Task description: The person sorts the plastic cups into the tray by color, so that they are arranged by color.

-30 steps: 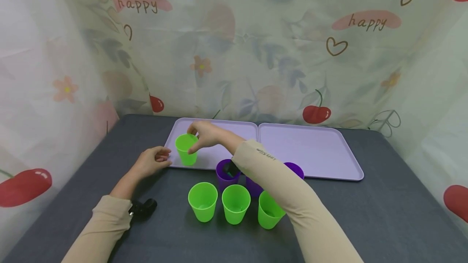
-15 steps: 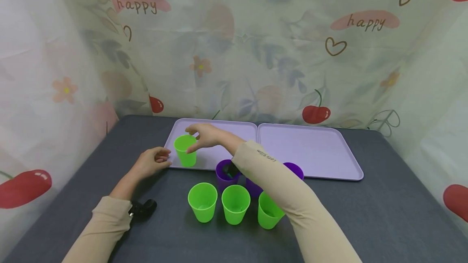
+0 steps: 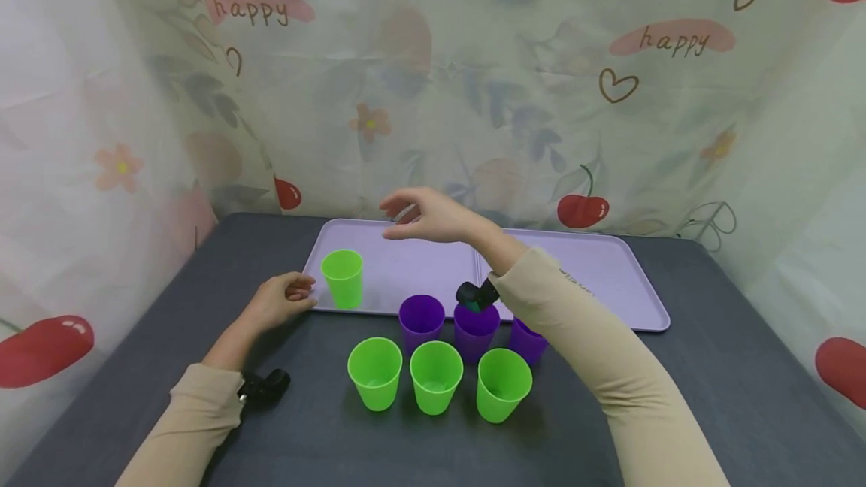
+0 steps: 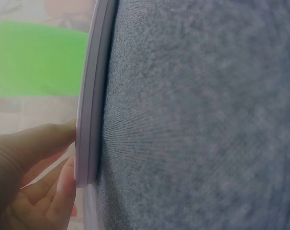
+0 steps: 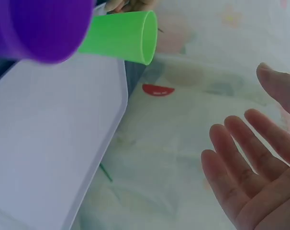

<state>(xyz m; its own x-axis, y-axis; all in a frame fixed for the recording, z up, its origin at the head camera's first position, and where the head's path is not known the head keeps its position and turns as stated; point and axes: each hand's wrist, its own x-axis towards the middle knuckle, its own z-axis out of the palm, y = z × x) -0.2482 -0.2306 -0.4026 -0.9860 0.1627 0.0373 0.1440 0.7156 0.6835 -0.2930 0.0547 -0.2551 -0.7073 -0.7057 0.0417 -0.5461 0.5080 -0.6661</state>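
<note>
In the head view my left hand (image 3: 279,302) is at the near left corner of the left lilac tray (image 3: 399,276). Its thumb and curled fingers hold the tray's rim there, as the left wrist view shows. A green cup (image 3: 343,279) stands upright on that tray, just right of this hand. Above the tray's back half hovers my right hand (image 3: 433,215), holding nothing, its fingers apart and loosely bent. Closer to me stand three green cups, the left one (image 3: 375,374), the middle one (image 3: 436,378) and the right one (image 3: 504,385).
Behind the near green cups stand purple cups: a left one (image 3: 421,322), a middle one (image 3: 476,333) and a right one (image 3: 527,340) partly hidden by the right sleeve. A second lilac tray (image 3: 595,276) adjoins at right. A patterned curtain (image 3: 446,96) hangs behind the dark table (image 3: 304,442).
My right hand has let go of the green cup on the tray and moved up and to the right. The cup stays standing, and the left hand has kept its place.
</note>
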